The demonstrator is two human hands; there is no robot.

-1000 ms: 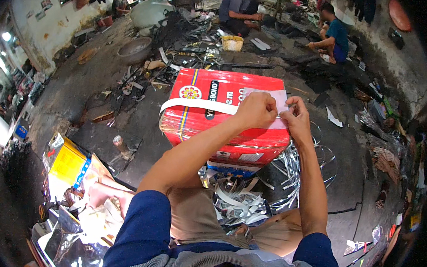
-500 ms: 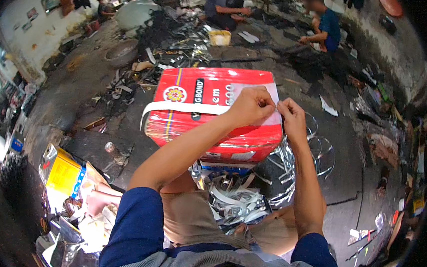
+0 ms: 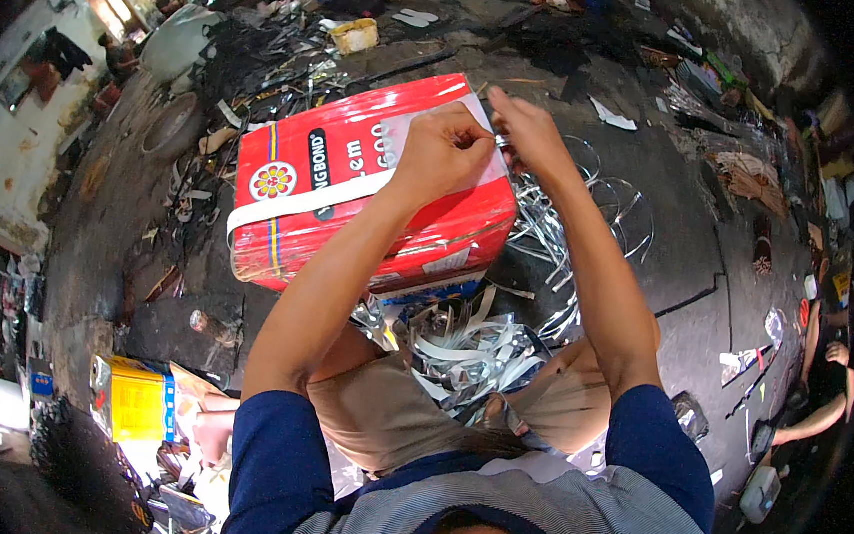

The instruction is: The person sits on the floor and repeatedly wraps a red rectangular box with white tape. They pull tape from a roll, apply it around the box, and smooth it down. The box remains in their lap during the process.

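Note:
A red box (image 3: 358,126) with a flower emblem stands before my knees, wrapped in shiny clear film. Across its top runs a flat white strip (image 3: 302,203), passing under my left wrist toward the box's right edge. My left hand (image 3: 444,156) rests on top near that edge, thumb and fingers pinched at the strip's line; their tips partly hide what they grip. Just beyond the edge my right hand (image 3: 533,135) is raised, close to the left fingertips. Motion smears its fingers, so what they hold cannot be made out.
Tangled silvery-white strips (image 3: 480,357) lie between my legs, with more loops (image 3: 572,213) right of the box. A yellow package (image 3: 141,400) is at lower left. Scraps and a yellowish tub (image 3: 355,35) lie farther off. Other people sit at the far side; a co-worker's arm (image 3: 816,423) shows at right.
My view has turned, so box and hands appear farther left and higher. My right hand has moved up from its pinch beside the left and is now blurred. The left stays pinched on the box.

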